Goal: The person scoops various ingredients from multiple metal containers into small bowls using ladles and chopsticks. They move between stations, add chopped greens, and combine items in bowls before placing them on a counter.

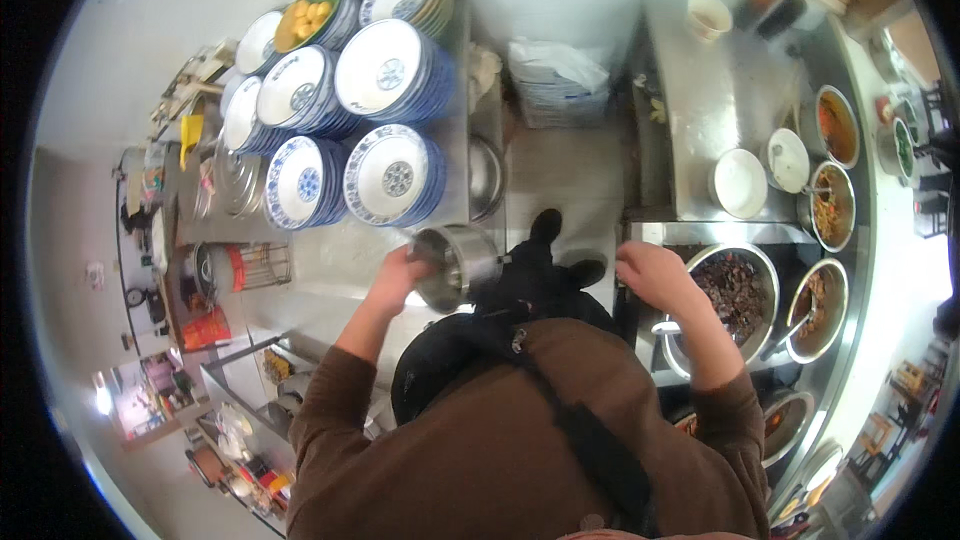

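Observation:
My left hand [402, 275] grips the rim of a metal pot [473, 262], which is tilted beside my left hip; little of its inside can be made out. Over the near edge of the right-hand counter, my right hand [655, 273] is loosely curled, and nothing shows in its fingers. Beside and partly behind that hand stands a large metal basin of dark, chunky food [735, 290]. A pale handle end [665, 328] sticks out over the basin's rim, below my right hand and apart from its fingers.
Tall stacks of blue-and-white plates [392, 178] crowd the left counter, with a green bowl of yellow pieces [306, 18] on top. Two white bowls [740, 183] and several food pots [828, 205] line the right side. A wrapped stack [560, 90] stands on the floor ahead.

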`<state>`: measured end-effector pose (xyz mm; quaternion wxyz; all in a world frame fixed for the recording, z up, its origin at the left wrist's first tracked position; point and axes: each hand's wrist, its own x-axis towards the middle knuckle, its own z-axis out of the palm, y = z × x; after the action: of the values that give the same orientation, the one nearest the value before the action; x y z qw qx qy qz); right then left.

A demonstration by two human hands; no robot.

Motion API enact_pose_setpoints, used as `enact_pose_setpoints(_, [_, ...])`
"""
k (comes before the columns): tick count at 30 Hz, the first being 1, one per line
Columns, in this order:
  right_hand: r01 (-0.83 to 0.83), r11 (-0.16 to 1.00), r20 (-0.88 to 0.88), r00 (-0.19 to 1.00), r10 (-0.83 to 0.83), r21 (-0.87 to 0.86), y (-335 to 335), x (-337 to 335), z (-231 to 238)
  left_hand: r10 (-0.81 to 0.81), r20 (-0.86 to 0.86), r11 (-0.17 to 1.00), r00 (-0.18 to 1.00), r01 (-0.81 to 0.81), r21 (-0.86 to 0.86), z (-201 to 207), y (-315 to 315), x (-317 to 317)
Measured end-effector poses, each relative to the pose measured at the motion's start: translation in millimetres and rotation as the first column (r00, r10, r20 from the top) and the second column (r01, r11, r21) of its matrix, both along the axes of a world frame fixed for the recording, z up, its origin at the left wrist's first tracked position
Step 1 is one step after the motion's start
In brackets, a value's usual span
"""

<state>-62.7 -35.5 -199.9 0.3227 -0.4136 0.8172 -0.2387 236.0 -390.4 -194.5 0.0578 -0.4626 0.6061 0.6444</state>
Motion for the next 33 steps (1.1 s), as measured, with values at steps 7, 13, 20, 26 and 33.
enact_pose_setpoints(7, [-0.092, 0.990, 0.090, 0.992, 0.083, 0.104, -1.1, 6.0, -4.3, 0.391, 0.106, 0.920, 0.914, -0.390, -0.026, -59.6, -52.8, 134.1])
enact_pose_setpoints(13, [-0.056, 0.966, 0.141, 0.990, 0.021, 0.251, 22.4, -10.2, -8.2, 0.558, -0.008, 0.825, 0.830, -0.553, 0.115, -112.4, -99.9, 199.1])
enact_pose_setpoints(20, [0.207, 0.976, 0.079, 0.974, -0.212, 0.068, 68.3, -21.8, -1.1, -0.174, 0.314, 0.967, 0.933, 0.222, -0.124, -8.4, -144.6, 193.2])
enact_pose_setpoints(26, [0.529, 0.847, 0.166, 0.832, -0.530, 0.050, 124.9, -35.2, 4.5, -0.146, 0.828, 0.948, 0.541, 0.317, -0.040, 142.5, -145.0, -1.9])
enact_pose_setpoints(33, [0.909, 0.366, 0.079, 0.387, -0.919, -0.198, 164.8, -67.8, 0.8, -0.791, 0.383, 0.221, 0.477, 0.807, -0.548, 158.4, -2.8, -310.8])
